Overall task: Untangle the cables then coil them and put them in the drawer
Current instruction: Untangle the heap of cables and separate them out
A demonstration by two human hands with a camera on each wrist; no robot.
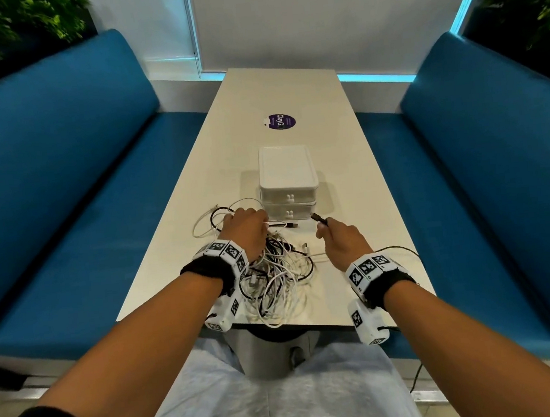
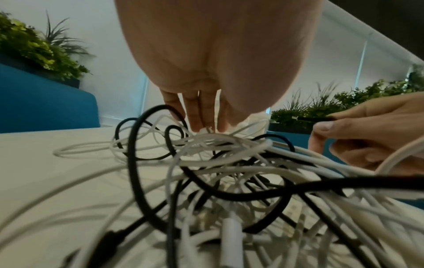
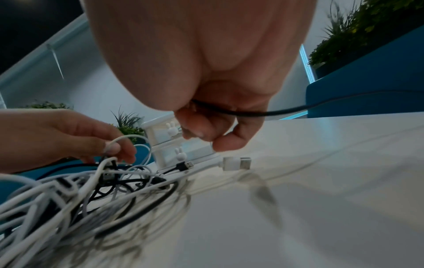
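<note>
While our right hand (image 1: 339,243) pinches a thin black cable (image 3: 298,108) near its plug, our left hand (image 1: 247,231) pinches strands atop the limp, light tangle of white and black cables (image 1: 273,275) on the pale table (image 1: 345,154); we judge plug ends the surest hold.

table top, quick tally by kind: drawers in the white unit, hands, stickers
Drawers in the white plastic drawer unit: 2, both closed
Hands: 2, left hand on the tangled pile of white and black cables, right hand pinching a black cable
Round purple sticker: 1
Total: 5
</note>
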